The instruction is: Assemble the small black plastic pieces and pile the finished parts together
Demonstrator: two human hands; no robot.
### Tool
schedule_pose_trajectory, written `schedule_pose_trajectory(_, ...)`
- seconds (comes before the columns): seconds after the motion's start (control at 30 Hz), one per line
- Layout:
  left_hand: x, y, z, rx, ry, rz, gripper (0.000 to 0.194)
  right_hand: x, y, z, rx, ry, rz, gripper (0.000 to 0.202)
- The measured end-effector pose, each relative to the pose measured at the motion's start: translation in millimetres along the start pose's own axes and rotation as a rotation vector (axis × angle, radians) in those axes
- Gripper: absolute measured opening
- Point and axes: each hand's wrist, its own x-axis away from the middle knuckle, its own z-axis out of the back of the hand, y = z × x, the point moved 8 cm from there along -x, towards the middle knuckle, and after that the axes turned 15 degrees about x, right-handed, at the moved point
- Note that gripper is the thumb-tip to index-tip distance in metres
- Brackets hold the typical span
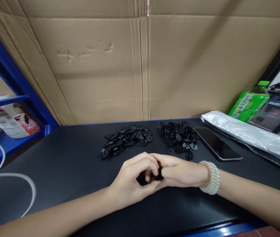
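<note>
My left hand (133, 179) and my right hand (181, 171) meet above the near middle of the black tabletop. Between their curled fingers is a small black plastic piece (159, 174), mostly hidden, so its exact shape cannot be made out. Both hands are closed around it, fingertips touching. Just beyond them lie two heaps: a left pile of black plastic parts (130, 136) with perforated round plates, and a right pile of black perforated discs (178, 136). A pale coiled band (211, 177) circles my right wrist.
A phone (217, 144) lies right of the piles, beside a silvery plastic package (250, 136). A green-capped bottle (249, 102) stands behind it. Cardboard (100, 65) walls the back. At left are a blue rack (18, 98), a large plastic container (18, 120) and a white cable (32, 187).
</note>
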Motion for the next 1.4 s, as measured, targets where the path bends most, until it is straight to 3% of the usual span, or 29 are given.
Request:
schedule_pose_trajectory(0.07,1,3,-3.3,-0.009,-0.019,-0.035,0.014,0,0,2,0.010,0.037,-0.010,0.045)
schedule_pose_trajectory(0.27,3,14,-0.9,-0.089,-0.061,-0.127,0.015,10,-6,4,-0.060,-0.033,-0.109,0.043)
schedule_pose_trajectory(0.47,7,21,-0.4,-0.334,-0.136,-0.257,0.032,15,-24,35,0.119,0.228,0.011,0.021)
schedule_pose_trajectory(0.57,11,19,-10.7,-0.450,-0.236,-0.261,0.044,18,-30,42,0.372,0.368,0.039,0.026)
schedule_pose_trajectory(0.67,14,8,-18.3,-0.533,-0.334,-0.161,0.049,23,-47,38,0.822,0.473,0.155,0.029)
schedule_pose_trajectory(0.77,14,1,-19.0,-0.530,-0.370,-0.073,0.050,32,-68,32,1.332,0.561,0.331,0.028)
schedule_pose_trajectory(0.87,13,2,-18.4,-0.496,-0.374,-0.065,0.050,42,-84,48,1.577,0.711,0.396,0.028)
schedule_pose_trajectory(1.0,13,2,-19.3,-0.469,-0.382,-0.052,0.037,59,-106,95,1.596,0.971,0.387,0.028)
schedule_pose_trajectory(1.17,12,2,-20.0,-0.436,-0.368,-0.047,0.039,64,-112,139,1.530,1.047,0.354,0.030)
schedule_pose_trajectory(1.4,10,3,-17.6,-0.416,-0.337,-0.043,0.041,60,-106,147,1.446,1.003,0.346,0.027)
